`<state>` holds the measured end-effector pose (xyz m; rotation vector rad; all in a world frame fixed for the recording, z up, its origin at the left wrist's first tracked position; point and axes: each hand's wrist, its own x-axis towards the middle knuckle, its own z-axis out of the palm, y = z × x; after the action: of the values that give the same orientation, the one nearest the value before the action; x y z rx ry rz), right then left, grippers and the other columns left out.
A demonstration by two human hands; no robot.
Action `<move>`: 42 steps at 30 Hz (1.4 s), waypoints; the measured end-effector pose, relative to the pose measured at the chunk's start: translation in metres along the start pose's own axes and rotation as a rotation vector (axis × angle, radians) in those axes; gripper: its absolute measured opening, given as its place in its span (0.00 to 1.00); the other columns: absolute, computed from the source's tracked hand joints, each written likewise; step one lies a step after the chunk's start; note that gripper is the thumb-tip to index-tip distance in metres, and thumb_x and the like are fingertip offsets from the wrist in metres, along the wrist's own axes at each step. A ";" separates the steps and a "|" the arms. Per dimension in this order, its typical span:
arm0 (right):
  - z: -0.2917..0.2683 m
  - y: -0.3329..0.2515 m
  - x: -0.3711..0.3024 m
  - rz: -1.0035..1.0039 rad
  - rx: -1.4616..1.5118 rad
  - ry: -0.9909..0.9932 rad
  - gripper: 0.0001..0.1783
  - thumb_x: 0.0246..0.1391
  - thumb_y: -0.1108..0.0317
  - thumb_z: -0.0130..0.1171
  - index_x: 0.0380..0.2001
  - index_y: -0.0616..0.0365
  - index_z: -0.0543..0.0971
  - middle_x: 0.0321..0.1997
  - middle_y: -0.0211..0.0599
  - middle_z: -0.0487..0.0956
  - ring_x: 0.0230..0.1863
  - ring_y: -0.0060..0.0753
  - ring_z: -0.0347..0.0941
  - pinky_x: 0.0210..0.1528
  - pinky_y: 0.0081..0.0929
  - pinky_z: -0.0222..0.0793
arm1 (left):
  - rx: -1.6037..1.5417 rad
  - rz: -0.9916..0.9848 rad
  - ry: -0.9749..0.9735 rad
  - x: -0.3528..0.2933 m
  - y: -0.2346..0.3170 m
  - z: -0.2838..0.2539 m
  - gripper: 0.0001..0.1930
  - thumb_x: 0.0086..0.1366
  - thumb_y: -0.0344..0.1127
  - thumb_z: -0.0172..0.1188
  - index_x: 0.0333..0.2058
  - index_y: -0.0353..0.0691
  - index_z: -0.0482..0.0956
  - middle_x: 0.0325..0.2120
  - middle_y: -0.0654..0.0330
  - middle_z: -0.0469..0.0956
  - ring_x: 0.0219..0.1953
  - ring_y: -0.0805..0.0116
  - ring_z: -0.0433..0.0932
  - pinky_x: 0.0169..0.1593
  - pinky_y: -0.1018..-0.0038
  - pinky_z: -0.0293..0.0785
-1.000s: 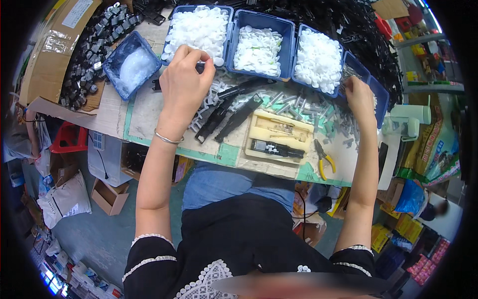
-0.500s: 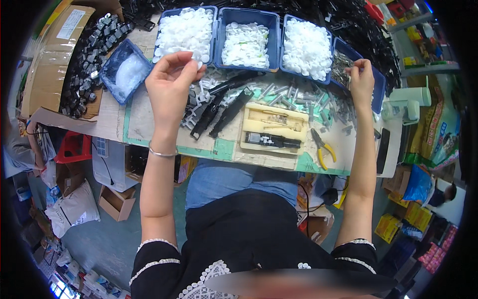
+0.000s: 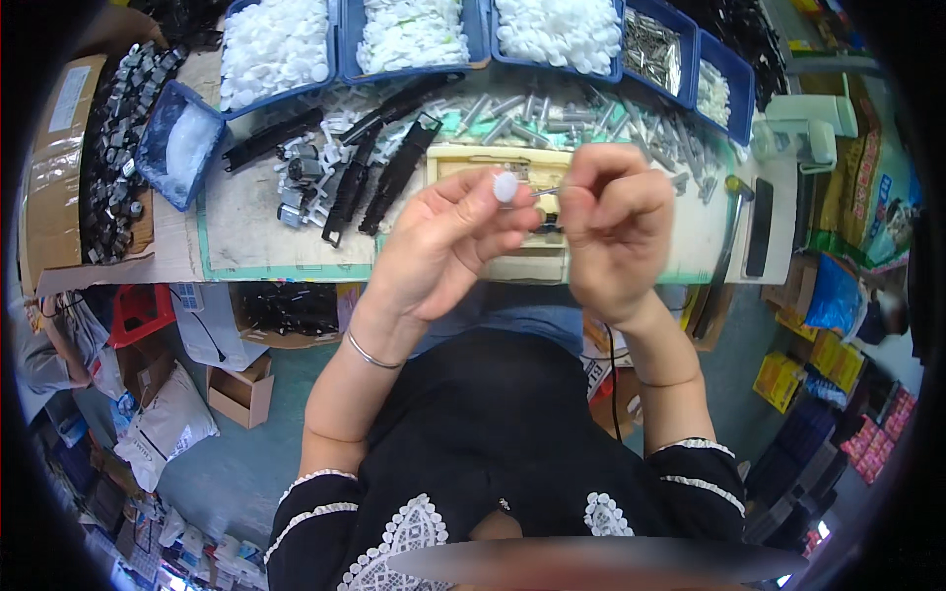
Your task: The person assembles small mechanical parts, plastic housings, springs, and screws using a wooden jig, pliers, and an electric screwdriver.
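In front of me, over the table's near side, my left hand [image 3: 439, 236] pinches a small round white plastic disc [image 3: 506, 186] between thumb and fingers. Close on its right, my right hand [image 3: 621, 231] is closed, its fingertips pinching a thin metal pin [image 3: 545, 192] that points toward the disc. Whether pin and disc touch is unclear. Below and behind the hands lies a cream-coloured fixture block [image 3: 448, 167], largely covered by them. Long black plastic parts [image 3: 399, 175] lie to its left.
Blue bins of white discs [image 3: 276, 49] and metal pins [image 3: 653, 49] line the back. Grey cylinders [image 3: 512, 125] are scattered before them. A blue tub of whitish grease-like stuff [image 3: 192, 143] and dark metallic parts [image 3: 123, 138] sit left. A flat dark slab [image 3: 760, 227] lies right.
Both hands have come back from the bins and met in front of me. The left brings the white disc, the right a thin pin from the pin bin. The view has shifted.
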<state>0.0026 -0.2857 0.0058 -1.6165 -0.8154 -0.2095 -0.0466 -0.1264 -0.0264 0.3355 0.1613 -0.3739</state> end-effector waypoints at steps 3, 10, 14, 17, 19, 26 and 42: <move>0.004 0.002 -0.008 -0.005 -0.062 -0.044 0.14 0.53 0.84 0.52 0.31 0.54 0.60 0.38 0.40 0.68 0.32 0.20 0.64 0.35 0.15 0.64 | -0.098 -0.044 -0.014 -0.001 -0.011 0.002 0.12 0.66 0.33 0.53 0.44 0.34 0.74 0.39 0.54 0.79 0.40 0.67 0.80 0.42 0.76 0.79; 0.004 0.001 -0.010 -0.112 -0.103 -0.004 0.16 0.42 0.86 0.61 0.29 0.59 0.66 0.34 0.45 0.72 0.25 0.27 0.73 0.24 0.20 0.74 | -0.104 -0.042 0.055 -0.006 -0.018 0.008 0.11 0.66 0.34 0.54 0.43 0.35 0.75 0.37 0.56 0.78 0.37 0.70 0.79 0.42 0.75 0.78; 0.006 -0.001 -0.013 -0.159 -0.226 -0.010 0.17 0.38 0.84 0.63 0.29 0.58 0.67 0.33 0.42 0.74 0.24 0.30 0.74 0.22 0.22 0.71 | -0.086 -0.025 0.054 -0.008 -0.017 0.007 0.10 0.66 0.35 0.54 0.42 0.36 0.75 0.35 0.57 0.79 0.37 0.70 0.79 0.42 0.75 0.78; 0.005 0.000 -0.014 -0.233 -0.332 -0.031 0.17 0.35 0.80 0.64 0.29 0.56 0.68 0.33 0.38 0.75 0.24 0.31 0.74 0.20 0.24 0.68 | 0.059 0.059 0.102 -0.010 -0.018 0.009 0.10 0.66 0.35 0.54 0.42 0.36 0.75 0.35 0.58 0.79 0.36 0.71 0.78 0.42 0.74 0.77; 0.003 -0.003 -0.014 -0.259 -0.440 -0.147 0.16 0.35 0.79 0.63 0.29 0.56 0.70 0.34 0.37 0.76 0.24 0.30 0.74 0.21 0.24 0.68 | 0.082 0.073 0.104 -0.012 -0.017 0.007 0.10 0.65 0.35 0.55 0.41 0.36 0.75 0.35 0.59 0.79 0.36 0.72 0.78 0.42 0.74 0.77; -0.014 -0.037 -0.011 0.183 -0.261 -0.299 0.11 0.39 0.82 0.64 0.29 0.59 0.79 0.28 0.36 0.78 0.25 0.35 0.73 0.26 0.22 0.67 | 0.471 -0.001 0.197 -0.031 -0.010 0.003 0.08 0.62 0.32 0.60 0.36 0.33 0.78 0.30 0.62 0.79 0.32 0.76 0.77 0.40 0.78 0.75; -0.020 0.008 -0.031 0.022 -0.673 -0.429 0.07 0.42 0.73 0.62 0.27 0.56 0.75 0.24 0.30 0.70 0.29 0.34 0.68 0.37 0.28 0.61 | 1.811 0.646 0.221 -0.031 -0.011 -0.012 0.12 0.50 0.27 0.66 0.35 0.35 0.80 0.27 0.61 0.73 0.26 0.67 0.74 0.28 0.74 0.71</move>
<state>-0.0095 -0.3159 -0.0129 -2.3519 -1.1278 -0.1258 -0.0803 -0.1220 -0.0344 2.1562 -0.1276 0.2824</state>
